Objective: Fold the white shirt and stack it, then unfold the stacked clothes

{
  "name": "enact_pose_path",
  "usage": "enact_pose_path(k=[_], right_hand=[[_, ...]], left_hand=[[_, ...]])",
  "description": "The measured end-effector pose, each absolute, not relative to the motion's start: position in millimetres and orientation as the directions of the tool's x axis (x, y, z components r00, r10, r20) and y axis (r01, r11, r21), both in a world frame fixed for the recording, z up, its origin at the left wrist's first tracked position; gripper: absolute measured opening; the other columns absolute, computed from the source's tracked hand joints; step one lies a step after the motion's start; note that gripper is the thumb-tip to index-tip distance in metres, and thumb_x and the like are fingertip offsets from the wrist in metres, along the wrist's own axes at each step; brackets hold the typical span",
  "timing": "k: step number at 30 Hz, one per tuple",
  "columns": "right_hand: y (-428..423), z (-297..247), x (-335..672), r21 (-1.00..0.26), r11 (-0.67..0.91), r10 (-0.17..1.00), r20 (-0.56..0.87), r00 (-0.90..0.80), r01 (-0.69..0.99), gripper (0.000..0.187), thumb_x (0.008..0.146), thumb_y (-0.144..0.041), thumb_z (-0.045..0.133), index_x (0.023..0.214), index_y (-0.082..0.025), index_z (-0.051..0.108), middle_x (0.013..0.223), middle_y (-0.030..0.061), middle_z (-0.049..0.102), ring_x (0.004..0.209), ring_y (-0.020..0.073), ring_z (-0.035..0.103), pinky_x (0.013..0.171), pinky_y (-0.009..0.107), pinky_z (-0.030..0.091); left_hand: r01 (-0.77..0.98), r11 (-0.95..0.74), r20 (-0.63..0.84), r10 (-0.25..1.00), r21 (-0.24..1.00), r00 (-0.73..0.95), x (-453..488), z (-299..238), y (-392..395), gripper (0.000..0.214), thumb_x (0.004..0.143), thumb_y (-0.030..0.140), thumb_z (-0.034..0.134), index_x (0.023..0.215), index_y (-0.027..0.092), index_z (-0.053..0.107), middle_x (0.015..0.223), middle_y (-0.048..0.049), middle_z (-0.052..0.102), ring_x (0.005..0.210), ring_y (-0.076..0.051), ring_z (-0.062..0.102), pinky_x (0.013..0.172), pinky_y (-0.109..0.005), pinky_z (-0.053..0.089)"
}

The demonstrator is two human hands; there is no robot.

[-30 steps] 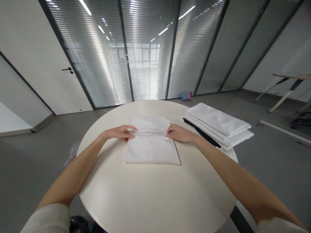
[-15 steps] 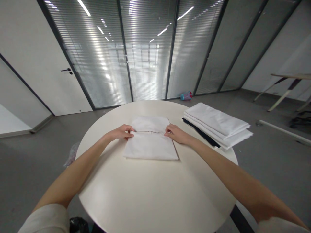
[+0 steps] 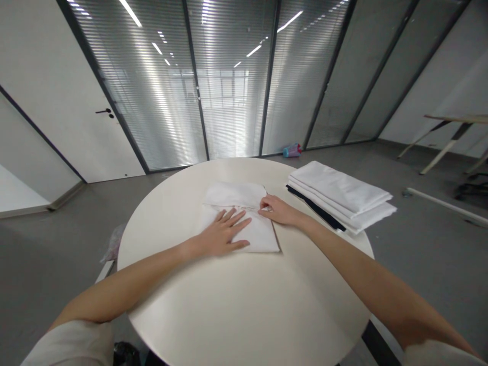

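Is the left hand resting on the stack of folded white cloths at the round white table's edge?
No, the left hand lies flat on the single folded white cloth mid-table, while the stack sits apart.

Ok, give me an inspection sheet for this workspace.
Surface: round white table.
Job's things: folded cloth lying flat at the table's middle.
Clutter: stack of folded cloths at the right rim, a dark one lowest.
Hands: left hand flat, fingers spread, on the cloth; right hand pinches its right edge.
Cables: nothing seen.
Surroundings: glass wall with blinds, door at left, bottle on the floor, another table far right.
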State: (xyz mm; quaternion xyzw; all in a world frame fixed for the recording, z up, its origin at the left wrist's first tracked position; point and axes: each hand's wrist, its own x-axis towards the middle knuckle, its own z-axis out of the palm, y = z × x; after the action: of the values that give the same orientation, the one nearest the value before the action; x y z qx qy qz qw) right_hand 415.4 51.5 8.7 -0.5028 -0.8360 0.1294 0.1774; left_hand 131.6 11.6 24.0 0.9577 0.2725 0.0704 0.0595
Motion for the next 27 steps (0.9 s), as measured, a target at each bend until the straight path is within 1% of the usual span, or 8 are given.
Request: enact_pose_path(k=[3, 8, 10, 13, 16, 19, 24, 27], right_hand=[[48.8, 12.8, 412.2, -0.353, 0.463, 0.886, 0.160, -0.436, 0.813, 0.019, 0.093, -0.036, 0.056, 0.097, -0.019, 0.064, 0.101, 0.0095, 0.062, 0.099, 0.0249, 0.056, 0.091, 0.037, 0.043], [29.7, 37.6, 396.0, -0.352, 0.561, 0.828, 0.260, -0.497, 0.749, 0.011, 0.092, -0.025, 0.055, 0.096, -0.019, 0.064, 0.101, 0.0083, 0.060, 0.100, 0.0233, 0.056, 0.095, 0.036, 0.041], [15.9, 53.1, 388.0, -0.443, 0.598, 0.789, 0.177, -0.589, 0.668, 0.012, 0.090, -0.030, 0.060, 0.094, -0.019, 0.062, 0.099, 0.0063, 0.059, 0.095, 0.0212, 0.056, 0.090, 0.033, 0.043], [-7.5, 72.5, 376.1, -0.489, 0.611, 0.699, -0.037, -0.715, 0.623, 0.035, 0.078, -0.047, 0.076, 0.096, -0.020, 0.060, 0.106, 0.0049, 0.055, 0.101, 0.0230, 0.053, 0.090, 0.033, 0.043], [-26.3, 78.2, 364.9, -0.368, 0.673, 0.643, -0.139, -0.753, 0.642, 0.048, 0.068, -0.048, 0.082, 0.101, -0.022, 0.058, 0.111, 0.0056, 0.050, 0.105, 0.0265, 0.048, 0.089, 0.036, 0.042], [-36.5, 73.4, 354.8, -0.188, 0.751, 0.628, -0.094, -0.773, 0.633, 0.034, 0.076, -0.030, 0.074, 0.104, -0.021, 0.057, 0.108, 0.0070, 0.053, 0.099, 0.0258, 0.049, 0.084, 0.036, 0.041], [-43.8, 71.2, 342.4, 0.096, 0.786, 0.616, -0.050, -0.786, 0.610, 0.020, 0.086, -0.013, 0.054, 0.104, -0.014, 0.061, 0.097, 0.0109, 0.063, 0.086, 0.0246, 0.058, 0.081, 0.037, 0.041], [-49.5, 84.6, 341.0, 0.075, 0.764, 0.645, -0.063, -0.762, 0.641, 0.023, 0.087, -0.008, 0.048, 0.102, -0.014, 0.064, 0.089, 0.0104, 0.067, 0.082, 0.0243, 0.062, 0.074, 0.033, 0.040]], left_hand=[[0.537, -0.828, 0.001, 0.544, 0.163, 0.839, 133.1, 14.4, 15.1, 0.077, 0.097, 0.069, 0.032, 0.159, 0.025, 0.019, 0.166, -0.0107, 0.012, 0.152, -0.038, 0.007, 0.119, -0.062, 0.011], [0.535, -0.816, -0.005, 0.547, 0.217, 0.837, 133.8, 12.0, 17.2, 0.081, 0.095, 0.071, 0.034, 0.160, 0.026, 0.017, 0.166, -0.0112, 0.009, 0.152, -0.037, 0.004, 0.120, -0.062, 0.007], [0.521, -0.812, 0.011, 0.543, 0.265, 0.840, 132.0, 15.1, 20.3, 0.079, 0.095, 0.069, 0.037, 0.159, 0.026, 0.021, 0.166, -0.0118, 0.013, 0.153, -0.036, 0.006, 0.120, -0.062, 0.008], [0.427, -0.834, 0.120, 0.492, 0.348, 0.862, 122.1, 24.7, 34.7, 0.062, 0.099, 0.060, 0.042, 0.149, 0.024, 0.043, 0.160, -0.0129, 0.032, 0.150, -0.032, 0.023, 0.120, -0.052, 0.021], [0.362, -0.840, 0.301, 0.495, 0.403, 0.815, 107.9, 34.5, 55.0, 0.040, 0.097, 0.050, 0.052, 0.117, 0.019, 0.069, 0.127, -0.0131, 0.063, 0.121, -0.025, 0.058, 0.105, -0.039, 0.044], [0.318, -0.801, 0.349, 0.528, 0.507, 0.774, 101.8, 35.0, 68.4, 0.031, 0.096, 0.043, 0.057, 0.095, 0.017, 0.073, 0.094, -0.0076, 0.068, 0.087, -0.017, 0.066, 0.084, -0.030, 0.052], [0.235, -0.850, 0.332, 0.418, 0.472, 0.846, 110.5, 23.3, 67.9, 0.031, 0.100, 0.034, 0.050, 0.117, 0.019, 0.071, 0.122, -0.0117, 0.066, 0.114, -0.021, 0.061, 0.100, -0.035, 0.048], [0.245, -0.855, 0.250, 0.388, 0.456, 0.887, 112.2, 29.8, 57.5, 0.033, 0.100, 0.029, 0.049, 0.124, 0.019, 0.069, 0.126, -0.0122, 0.064, 0.115, -0.021, 0.062, 0.101, -0.035, 0.047]])
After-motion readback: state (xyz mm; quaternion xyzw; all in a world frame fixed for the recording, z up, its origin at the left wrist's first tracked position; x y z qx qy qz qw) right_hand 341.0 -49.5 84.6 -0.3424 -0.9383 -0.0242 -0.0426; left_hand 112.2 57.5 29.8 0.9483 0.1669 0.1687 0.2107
